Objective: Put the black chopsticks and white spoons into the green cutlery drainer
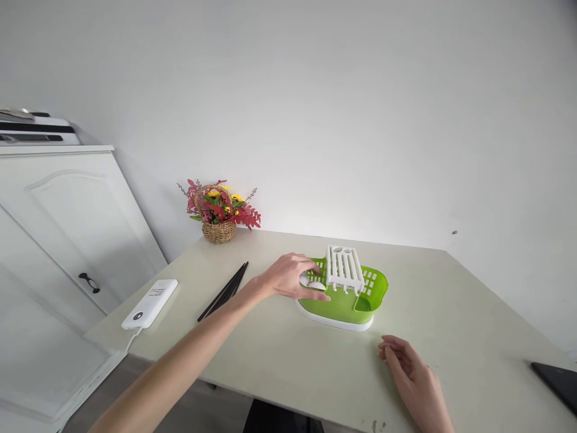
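A green cutlery drainer (340, 308) with slotted walls stands upright on a white base tray (333, 323). Across its middle sits a white slotted rack (344, 267) with two round holes and small hooks along the front. At the drainer's left end, my left hand (295, 276) curls round white rounded pieces (317, 285), thumb in front and fingers behind. Their lower parts are hidden, so I cannot tell their exact kind. My right hand (412, 373) rests on the table in front of the drainer, to its right, fingers loosely curled with nothing visible in them.
Black chopsticks (224, 291) lie left of the drainer, near my left forearm. Farther left is a white power bank (151, 304) with a cable. A flower basket (219, 231) stands by the wall. A dark flat object (559, 382) lies at the right edge.
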Action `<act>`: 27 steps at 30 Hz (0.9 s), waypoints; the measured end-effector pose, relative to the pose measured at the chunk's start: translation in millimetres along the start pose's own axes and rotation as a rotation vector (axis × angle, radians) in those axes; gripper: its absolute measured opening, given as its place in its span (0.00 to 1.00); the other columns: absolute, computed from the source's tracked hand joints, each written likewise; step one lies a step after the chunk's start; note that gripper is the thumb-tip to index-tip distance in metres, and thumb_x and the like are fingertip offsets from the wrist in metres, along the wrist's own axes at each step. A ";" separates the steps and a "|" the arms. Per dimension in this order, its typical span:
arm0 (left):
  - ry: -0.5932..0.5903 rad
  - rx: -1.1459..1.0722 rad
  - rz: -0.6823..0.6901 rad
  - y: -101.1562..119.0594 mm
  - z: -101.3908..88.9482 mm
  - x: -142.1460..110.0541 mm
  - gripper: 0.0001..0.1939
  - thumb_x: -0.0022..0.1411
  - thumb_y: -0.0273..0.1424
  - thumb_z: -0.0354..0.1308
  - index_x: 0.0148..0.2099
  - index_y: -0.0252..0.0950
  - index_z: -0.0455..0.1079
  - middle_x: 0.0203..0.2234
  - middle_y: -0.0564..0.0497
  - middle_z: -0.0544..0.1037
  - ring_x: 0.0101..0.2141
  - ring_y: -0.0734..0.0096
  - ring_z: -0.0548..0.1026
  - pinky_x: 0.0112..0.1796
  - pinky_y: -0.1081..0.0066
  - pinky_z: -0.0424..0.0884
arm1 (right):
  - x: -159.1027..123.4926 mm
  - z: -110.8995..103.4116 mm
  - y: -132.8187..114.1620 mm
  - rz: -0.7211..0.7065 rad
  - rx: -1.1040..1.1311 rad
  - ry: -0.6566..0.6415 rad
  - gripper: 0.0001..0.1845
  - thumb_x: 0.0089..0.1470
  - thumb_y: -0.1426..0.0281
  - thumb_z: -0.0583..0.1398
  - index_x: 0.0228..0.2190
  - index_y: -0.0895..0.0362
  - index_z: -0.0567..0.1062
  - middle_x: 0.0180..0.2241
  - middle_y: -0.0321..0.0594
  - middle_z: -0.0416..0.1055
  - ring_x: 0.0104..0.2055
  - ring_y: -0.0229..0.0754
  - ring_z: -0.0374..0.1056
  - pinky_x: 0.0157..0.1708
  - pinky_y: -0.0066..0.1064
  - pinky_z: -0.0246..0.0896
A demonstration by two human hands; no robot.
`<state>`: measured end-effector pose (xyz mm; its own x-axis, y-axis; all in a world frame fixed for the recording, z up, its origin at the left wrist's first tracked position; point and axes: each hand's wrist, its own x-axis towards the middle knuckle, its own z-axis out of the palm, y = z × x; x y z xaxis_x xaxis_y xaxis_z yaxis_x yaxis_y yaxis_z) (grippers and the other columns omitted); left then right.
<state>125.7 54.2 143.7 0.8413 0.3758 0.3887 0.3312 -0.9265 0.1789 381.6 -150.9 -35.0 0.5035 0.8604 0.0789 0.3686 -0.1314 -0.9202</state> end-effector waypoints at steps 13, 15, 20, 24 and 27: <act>-0.067 0.161 0.126 -1.3 10.3 11.5 0.22 0.67 0.53 0.57 0.34 0.43 0.80 0.28 0.53 0.83 0.31 0.68 0.80 0.26 0.71 0.59 | 0.4 -0.8 0.7 -0.019 -0.017 -0.001 0.26 0.56 0.48 0.58 0.45 0.54 0.77 0.44 0.45 0.82 0.44 0.48 0.79 0.41 0.33 0.73; -0.072 0.164 0.157 -0.3 9.0 12.2 0.22 0.69 0.52 0.55 0.35 0.43 0.81 0.30 0.52 0.83 0.31 0.68 0.80 0.26 0.71 0.59 | 0.1 -1.1 1.3 -0.004 -0.024 -0.015 0.26 0.56 0.47 0.58 0.46 0.53 0.76 0.45 0.45 0.81 0.45 0.48 0.79 0.42 0.33 0.72; -0.084 0.111 0.129 -4.8 4.9 9.2 0.23 0.73 0.49 0.52 0.35 0.42 0.81 0.29 0.52 0.82 0.31 0.69 0.79 0.28 0.71 0.61 | -0.7 -2.1 -0.4 0.001 -0.024 -0.003 0.25 0.55 0.48 0.59 0.45 0.53 0.77 0.45 0.44 0.82 0.45 0.48 0.79 0.42 0.33 0.72; -0.086 0.087 0.139 -11.8 1.8 5.0 0.22 0.74 0.46 0.51 0.37 0.41 0.81 0.30 0.50 0.82 0.34 0.67 0.79 0.35 0.71 0.67 | -0.6 -2.6 -2.3 -0.015 -0.055 0.006 0.24 0.55 0.48 0.58 0.43 0.52 0.78 0.43 0.43 0.82 0.44 0.48 0.79 0.40 0.31 0.73; -0.091 0.091 0.177 -12.9 2.0 3.6 0.18 0.74 0.43 0.53 0.42 0.43 0.81 0.34 0.50 0.84 0.38 0.66 0.80 0.39 0.71 0.68 | -0.4 -3.0 -3.1 -0.022 -0.068 0.009 0.24 0.56 0.49 0.58 0.42 0.52 0.79 0.41 0.42 0.82 0.43 0.47 0.79 0.38 0.31 0.72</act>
<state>125.3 67.5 141.0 0.9236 0.2076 0.3224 0.2088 -0.9775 0.0311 382.7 -152.3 -31.0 0.5015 0.8591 0.1024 0.4321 -0.1462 -0.8899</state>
